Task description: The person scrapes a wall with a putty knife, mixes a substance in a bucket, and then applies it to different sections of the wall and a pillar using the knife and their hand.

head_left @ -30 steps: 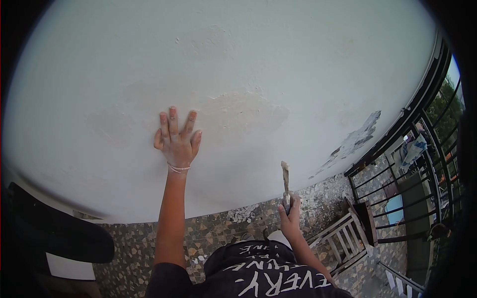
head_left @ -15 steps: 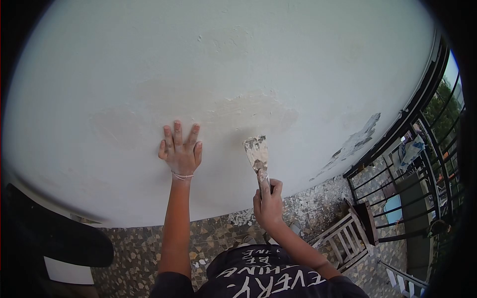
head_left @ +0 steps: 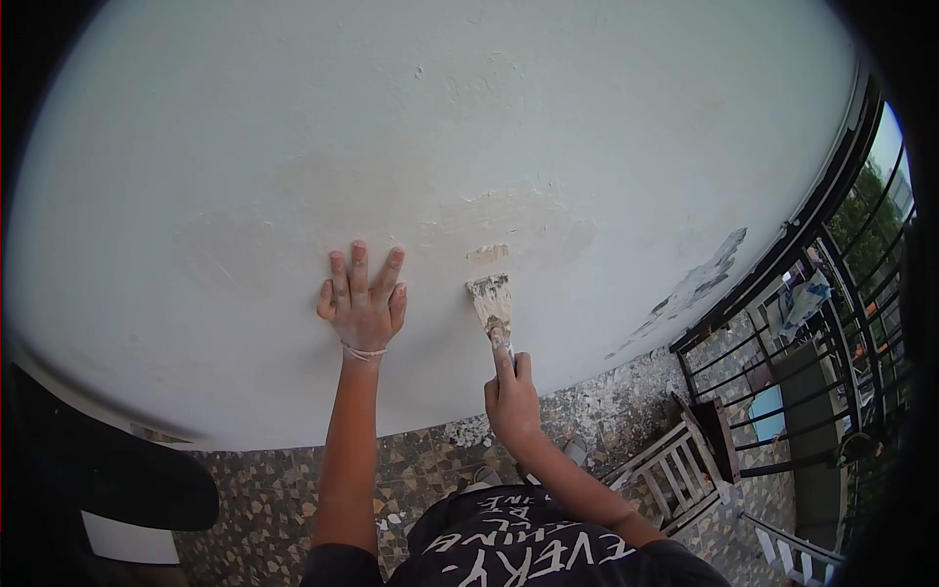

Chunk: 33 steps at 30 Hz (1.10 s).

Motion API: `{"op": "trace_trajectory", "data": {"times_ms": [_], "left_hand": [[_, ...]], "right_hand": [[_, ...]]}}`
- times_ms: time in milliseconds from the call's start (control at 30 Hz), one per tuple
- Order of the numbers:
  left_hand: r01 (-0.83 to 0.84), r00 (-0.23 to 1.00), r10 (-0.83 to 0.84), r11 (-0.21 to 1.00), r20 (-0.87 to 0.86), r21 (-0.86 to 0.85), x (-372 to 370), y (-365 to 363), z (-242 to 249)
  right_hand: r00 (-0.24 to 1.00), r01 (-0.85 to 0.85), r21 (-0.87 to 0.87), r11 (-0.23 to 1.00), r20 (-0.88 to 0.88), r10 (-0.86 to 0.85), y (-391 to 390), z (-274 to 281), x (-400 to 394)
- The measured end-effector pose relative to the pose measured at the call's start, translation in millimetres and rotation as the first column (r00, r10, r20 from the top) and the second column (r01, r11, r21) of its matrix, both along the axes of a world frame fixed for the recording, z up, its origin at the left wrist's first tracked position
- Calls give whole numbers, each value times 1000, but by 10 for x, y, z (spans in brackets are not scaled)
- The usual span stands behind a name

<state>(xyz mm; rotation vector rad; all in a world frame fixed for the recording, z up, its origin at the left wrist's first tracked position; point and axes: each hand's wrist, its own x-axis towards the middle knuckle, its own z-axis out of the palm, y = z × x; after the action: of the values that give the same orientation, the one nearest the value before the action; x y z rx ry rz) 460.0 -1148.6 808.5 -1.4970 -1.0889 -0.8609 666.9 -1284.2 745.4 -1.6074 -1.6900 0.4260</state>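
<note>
My left hand (head_left: pixel 363 298) lies flat on the white wall (head_left: pixel 245 342), fingers spread, with pale dust on the skin. A scraper (head_left: pixel 491 296) with a flat blade, smeared with white filler, is gripped by its handle in my right hand (head_left: pixel 512 396). The blade's edge meets the wall just under a fresh streak of filler (head_left: pixel 488 254). Above both hands, a beige patch (head_left: pixel 509 213) shows rough, raised edges. Another dull patch (head_left: pixel 230 245) is up and left of my left hand.
Bare, flaked plaster (head_left: pixel 685 289) marks the wall at right. Below, white chips (head_left: pixel 636 391) litter the mosaic-tiled floor (head_left: pixel 264 509). A slatted wooden piece (head_left: pixel 675 470) stands near the black railing (head_left: pixel 763 391). A dark rounded object (head_left: pixel 127 450) is at lower left.
The scraper has come down and left onto the wall, and a short streak of filler now shows above its blade. My left hand stays on the wall.
</note>
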Motion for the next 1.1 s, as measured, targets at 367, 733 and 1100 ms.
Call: {"op": "trace_trajectory", "data": {"times_ms": [367, 733, 1100], "left_hand": [[2, 1000, -2, 1000, 10, 5, -3, -66, 9], [7, 1000, -7, 1000, 12, 3, -13, -31, 21], [18, 1000, -18, 1000, 11, 2, -12, -53, 19]], "right_hand": [[997, 31, 142, 989, 63, -41, 151, 372, 53], [998, 22, -74, 997, 59, -18, 108, -202, 5], [997, 72, 99, 992, 29, -75, 526, 389, 89]]}}
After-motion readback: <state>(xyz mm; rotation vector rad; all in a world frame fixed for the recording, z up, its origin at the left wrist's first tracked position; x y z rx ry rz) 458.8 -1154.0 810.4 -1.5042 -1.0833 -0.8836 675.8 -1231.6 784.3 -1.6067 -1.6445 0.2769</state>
